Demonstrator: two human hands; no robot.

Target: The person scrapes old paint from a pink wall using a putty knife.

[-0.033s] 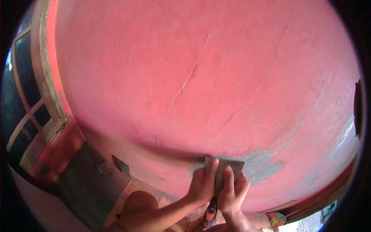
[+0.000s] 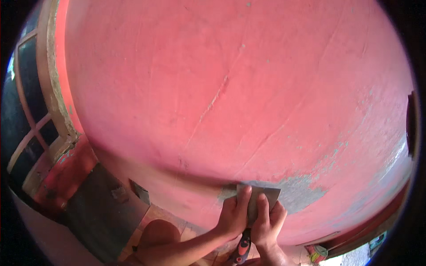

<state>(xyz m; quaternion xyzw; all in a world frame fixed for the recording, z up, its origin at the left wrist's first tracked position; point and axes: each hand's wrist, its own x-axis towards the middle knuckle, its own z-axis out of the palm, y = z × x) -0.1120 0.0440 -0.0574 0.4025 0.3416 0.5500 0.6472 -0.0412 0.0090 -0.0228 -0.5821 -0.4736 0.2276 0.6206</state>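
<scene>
A wide, flat metal scraper (image 2: 272,193) with a black and red handle (image 2: 242,249) is between my two hands, blade edge up by the pink wall (image 2: 177,88). My left hand (image 2: 233,217) grips the left side of the blade, its thumb stretched up along the face. From the right, my right hand (image 2: 267,225) holds the other side, thumb also on the metal. The handle hangs down between my wrists. Around the blade's top lies a bare grey patch (image 2: 304,194) where paint is gone. Fingers behind the blade are hidden.
At left stand a framed window (image 2: 33,84) and a chipped red ledge (image 2: 73,170). Below it is a dark grey surface (image 2: 104,217), with a small dark plate-like piece (image 2: 141,193) near the wall. My bent knee (image 2: 159,235) is lower left. A colourful bundle (image 2: 317,252) lies lower right.
The scraper and both hands have moved slightly down the wall, and more grey shows above the blade edge. The grip is the same.
</scene>
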